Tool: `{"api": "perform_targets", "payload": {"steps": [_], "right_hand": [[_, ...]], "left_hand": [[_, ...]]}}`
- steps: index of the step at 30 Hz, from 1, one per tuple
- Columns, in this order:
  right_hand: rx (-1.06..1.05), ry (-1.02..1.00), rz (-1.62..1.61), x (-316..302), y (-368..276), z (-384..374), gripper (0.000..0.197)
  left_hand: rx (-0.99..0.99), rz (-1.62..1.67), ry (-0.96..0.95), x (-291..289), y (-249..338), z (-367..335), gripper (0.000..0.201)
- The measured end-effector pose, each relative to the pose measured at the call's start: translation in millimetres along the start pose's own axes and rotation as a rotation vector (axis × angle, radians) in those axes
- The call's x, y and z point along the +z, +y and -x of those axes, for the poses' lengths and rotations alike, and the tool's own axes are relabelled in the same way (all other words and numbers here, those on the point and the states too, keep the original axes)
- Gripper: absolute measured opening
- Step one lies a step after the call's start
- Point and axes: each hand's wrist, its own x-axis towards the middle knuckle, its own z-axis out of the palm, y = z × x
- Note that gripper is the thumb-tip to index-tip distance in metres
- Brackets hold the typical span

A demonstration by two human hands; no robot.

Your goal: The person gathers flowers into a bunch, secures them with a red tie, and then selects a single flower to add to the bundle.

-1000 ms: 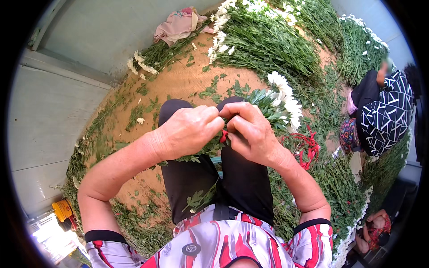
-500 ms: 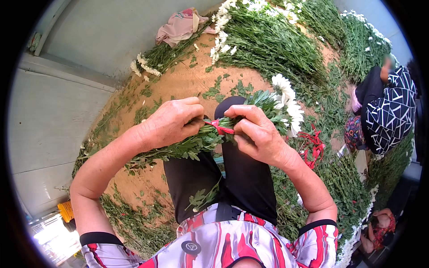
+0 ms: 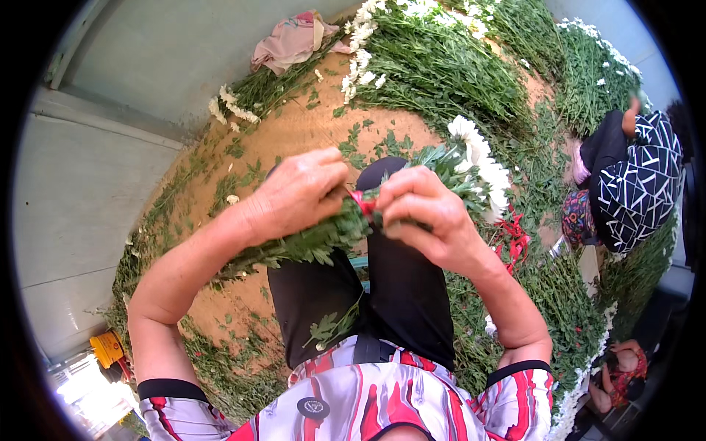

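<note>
A bunch of white chrysanthemums (image 3: 482,165) lies across above my knees, blooms to the right and leafy stems to the left. Around its middle runs a red tie strip (image 3: 363,203). My left hand (image 3: 305,187), fingers closed, pinches at the left side of this strip, over the leaves. On its other side my right hand (image 3: 426,213) is curled shut at the strip, just below the blooms. Both hands are slightly blurred, and the fingers cover the strip's ends.
Piles of cut chrysanthemums (image 3: 441,73) lie at the back and right. Loose red strips (image 3: 515,239) rest right of my knees. A person in a patterned top (image 3: 638,184) sits at right, another (image 3: 625,375) lower right. A pink cloth (image 3: 293,42) lies by the wall.
My left hand has moved a little right and up, closer to the right hand. The bunch has turned slightly, its blooms shifting right. The red strip shows less between my fingers.
</note>
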Motion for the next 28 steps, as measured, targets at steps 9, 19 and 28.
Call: {"api": "perform_targets", "payload": {"steps": [9, 19, 28], "right_hand": [[0.391, 0.158, 0.004, 3.3, -16.6, 6.9, 0.046], [0.245, 0.166, 0.484, 17.0, -17.0, -10.3, 0.016], [0.235, 0.163, 0.448, -5.9, -23.7, 18.9, 0.019]], "left_hand": [[-0.090, 0.167, 0.024, 7.7, -0.2, 2.5, 0.012], [-0.046, 0.217, 0.052, -1.4, 11.1, -1.8, 0.014], [-0.020, 0.048, -0.008, -2.9, -0.8, -2.0, 0.019]]}}
